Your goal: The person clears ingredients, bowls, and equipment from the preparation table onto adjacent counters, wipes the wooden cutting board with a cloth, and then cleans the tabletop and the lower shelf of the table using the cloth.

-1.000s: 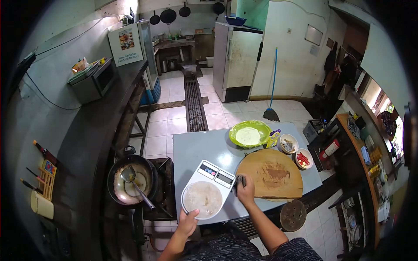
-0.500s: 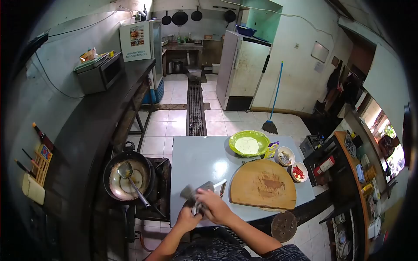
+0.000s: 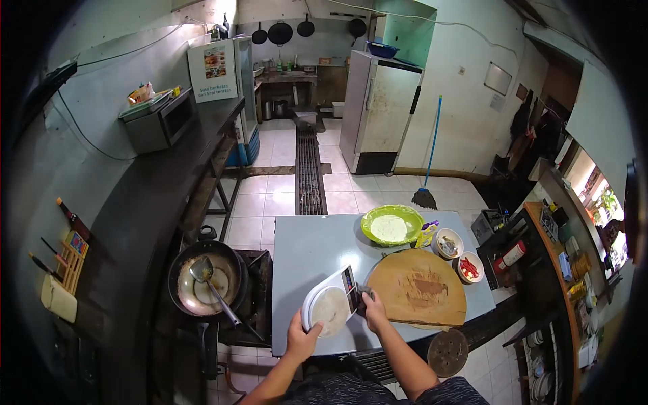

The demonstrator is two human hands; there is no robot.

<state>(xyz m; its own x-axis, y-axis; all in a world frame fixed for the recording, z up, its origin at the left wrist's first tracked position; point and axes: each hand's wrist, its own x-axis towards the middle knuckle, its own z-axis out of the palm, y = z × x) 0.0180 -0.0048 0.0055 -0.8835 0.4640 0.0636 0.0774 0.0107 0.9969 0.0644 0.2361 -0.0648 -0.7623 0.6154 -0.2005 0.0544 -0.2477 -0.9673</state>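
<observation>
My left hand (image 3: pixel 302 339) grips the near left edge of a white kitchen scale (image 3: pixel 331 312) with a round, whitish-smeared top and a dark display strip. The scale is tilted over the near part of the grey table (image 3: pixel 304 250). At the scale's right end, my right hand (image 3: pixel 375 314) is closed on a grey cloth (image 3: pixel 365 293), close to the display side. Just right of that hand lies a round-edged wooden chopping board (image 3: pixel 418 287).
Behind the board stand a green bowl of white powder (image 3: pixel 389 226), a small purple-yellow packet (image 3: pixel 428 234) and bowls of garlic-like pieces (image 3: pixel 447 244) and red chillies (image 3: pixel 470 268). A wok (image 3: pixel 206 277) with a ladle sits on the stove to the left.
My hands were together over the blurred grey cloth. They have parted: the left now holds the scale, lifted and tilted, while the right keeps the cloth at its right side.
</observation>
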